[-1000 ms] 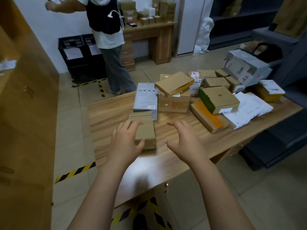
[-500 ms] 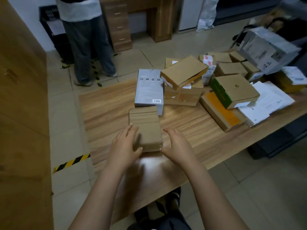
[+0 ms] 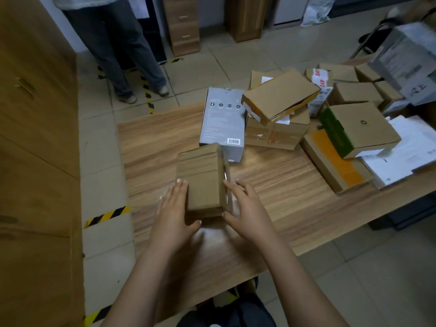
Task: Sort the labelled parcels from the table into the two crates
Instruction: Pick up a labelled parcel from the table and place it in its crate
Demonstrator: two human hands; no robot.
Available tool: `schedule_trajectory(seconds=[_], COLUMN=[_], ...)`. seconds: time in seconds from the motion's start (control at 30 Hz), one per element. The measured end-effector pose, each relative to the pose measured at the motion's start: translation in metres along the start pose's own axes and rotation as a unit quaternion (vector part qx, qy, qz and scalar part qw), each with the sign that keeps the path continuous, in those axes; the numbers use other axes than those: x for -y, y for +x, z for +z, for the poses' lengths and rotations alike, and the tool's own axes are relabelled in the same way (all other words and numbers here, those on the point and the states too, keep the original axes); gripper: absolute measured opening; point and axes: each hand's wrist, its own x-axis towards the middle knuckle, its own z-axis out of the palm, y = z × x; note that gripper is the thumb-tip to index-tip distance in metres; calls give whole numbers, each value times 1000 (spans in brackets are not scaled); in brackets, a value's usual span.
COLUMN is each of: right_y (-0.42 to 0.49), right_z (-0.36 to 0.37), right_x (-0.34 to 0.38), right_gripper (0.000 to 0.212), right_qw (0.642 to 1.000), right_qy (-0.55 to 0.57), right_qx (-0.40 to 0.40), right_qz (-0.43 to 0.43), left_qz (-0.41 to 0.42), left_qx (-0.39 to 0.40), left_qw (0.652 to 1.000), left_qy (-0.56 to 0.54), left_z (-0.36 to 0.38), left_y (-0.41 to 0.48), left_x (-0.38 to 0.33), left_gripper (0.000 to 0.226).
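A small brown cardboard parcel point(image 3: 203, 180) is near the front left of the wooden table point(image 3: 160, 142), its far end tipped up. My left hand point(image 3: 173, 208) grips its left side, thumb round the near end. My right hand point(image 3: 247, 206) grips the taped right side. Behind it lies a grey box point(image 3: 221, 123) with a barcode. Further right is a pile of several parcels: a tilted brown box point(image 3: 280, 95), a green-edged box point(image 3: 361, 128), an orange-faced parcel point(image 3: 335, 161) and white envelopes point(image 3: 408, 152).
A person's legs point(image 3: 122, 55) stand beyond the table's far left corner, in front of a dark crate point(image 3: 152, 34) that is mostly hidden. A tall wooden cabinet point(image 3: 35, 138) lines the left side. Yellow-black floor tape point(image 3: 107, 215) runs beside the table.
Both hands have closed in from above the table onto the sides of the small brown parcel, and its far end has lifted. The view has tipped further down.
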Motion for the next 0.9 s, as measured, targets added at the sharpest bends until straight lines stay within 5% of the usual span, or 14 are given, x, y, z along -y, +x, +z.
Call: schedule_trajectory(seconds=[0.23,0.63,0.9], right_y=[17,18,16], right_z=[25,34,41], right_x=[21,55,68], right_gripper=[104,85,82], right_qw=[995,996,995], right_qy=[89,88,84], right_qx=[32,-19,-11], right_qz=[39,-27,-59], left_qz=[36,19,-27], left_qx=[-15,-22,-32], left_qw=[997,980,986], left_qy=[-61,-198,-161], left_z=[-22,-23,-24], left_y=[-4,-11,-19], left_x=[17,42,64], left_gripper=[120,108,110])
